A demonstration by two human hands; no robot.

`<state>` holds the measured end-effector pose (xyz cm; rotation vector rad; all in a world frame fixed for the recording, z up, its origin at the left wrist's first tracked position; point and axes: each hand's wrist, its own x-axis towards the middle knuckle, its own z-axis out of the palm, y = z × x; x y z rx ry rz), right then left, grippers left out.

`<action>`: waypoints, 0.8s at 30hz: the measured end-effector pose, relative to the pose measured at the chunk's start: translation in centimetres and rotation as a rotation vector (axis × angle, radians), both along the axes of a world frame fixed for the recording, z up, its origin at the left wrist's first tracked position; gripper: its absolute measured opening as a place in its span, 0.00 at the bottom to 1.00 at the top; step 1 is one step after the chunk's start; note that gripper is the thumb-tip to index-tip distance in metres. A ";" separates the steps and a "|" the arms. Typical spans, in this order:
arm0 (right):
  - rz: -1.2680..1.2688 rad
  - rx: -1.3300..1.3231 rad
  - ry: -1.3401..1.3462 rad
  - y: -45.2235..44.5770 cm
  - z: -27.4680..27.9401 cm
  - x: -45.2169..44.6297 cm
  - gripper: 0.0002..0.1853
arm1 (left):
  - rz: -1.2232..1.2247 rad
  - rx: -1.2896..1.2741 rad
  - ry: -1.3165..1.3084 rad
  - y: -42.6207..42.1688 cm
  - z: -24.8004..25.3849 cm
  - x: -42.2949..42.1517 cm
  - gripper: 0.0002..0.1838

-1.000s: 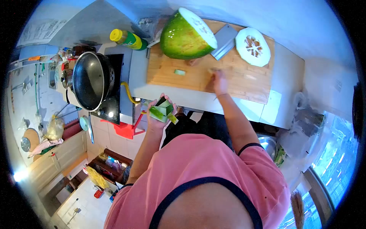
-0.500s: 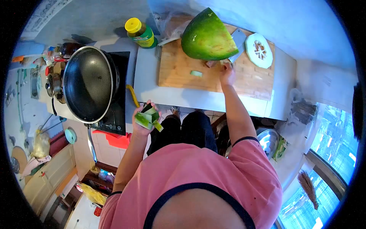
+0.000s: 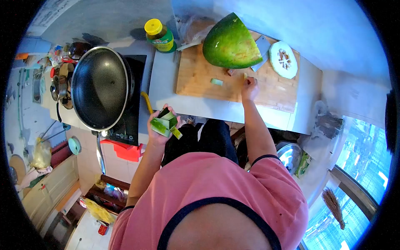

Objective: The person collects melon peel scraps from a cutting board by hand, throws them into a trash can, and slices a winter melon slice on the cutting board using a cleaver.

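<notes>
My left hand (image 3: 157,132), in front of the counter edge, is closed around several cut pieces of green melon rind (image 3: 164,121). Over the cutting board (image 3: 196,88), my right hand (image 3: 250,88) pinches a small pale scrap (image 3: 246,76). Beyond it rests a big cut winter melon (image 3: 231,43) with green skin. A cleaver blade (image 3: 261,52) lies partly hidden between that melon and a round white melon slice (image 3: 283,59) with a seedy middle. One short pale green piece (image 3: 216,81) lies left of my right hand, and a small brownish bit (image 3: 230,72) sits by the melon's base.
At left a wok (image 3: 100,87) stands on a black induction cooker (image 3: 132,121), its handle pointing toward me. A yellow-capped jar (image 3: 161,36) and a crumpled plastic bag (image 3: 195,29) are at the back. The yellow handle (image 3: 146,103) of something sticks out at the counter edge.
My right hand has drawn slightly back toward me, away from the melon, with the small scrap in its fingertips. My left hand still holds the rind pieces. The view has shifted slightly.
</notes>
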<state>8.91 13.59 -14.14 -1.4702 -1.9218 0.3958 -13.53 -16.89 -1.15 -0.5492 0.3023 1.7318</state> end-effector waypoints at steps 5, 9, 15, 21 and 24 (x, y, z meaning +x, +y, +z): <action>0.314 -0.035 -0.057 -4.4 0.6 -2.8 0.04 | 0.021 -0.085 -0.033 -0.9 -0.1 0.3 0.19; 0.449 -0.149 -0.074 -4.7 3.4 -4.6 0.03 | 0.023 -0.046 -0.012 -0.5 0.1 0.3 0.19; 0.370 0.038 -0.190 -4.0 1.3 -7.4 0.04 | 0.046 -0.043 0.020 -0.6 0.5 -0.1 0.19; 0.489 -0.117 -0.144 -6.9 1.0 -9.2 0.09 | 0.083 -0.075 -0.030 -2.6 0.2 0.0 0.18; 0.334 0.020 0.036 -4.6 -1.8 -8.7 0.10 | 0.106 -0.095 -0.027 -3.2 0.1 -0.4 0.18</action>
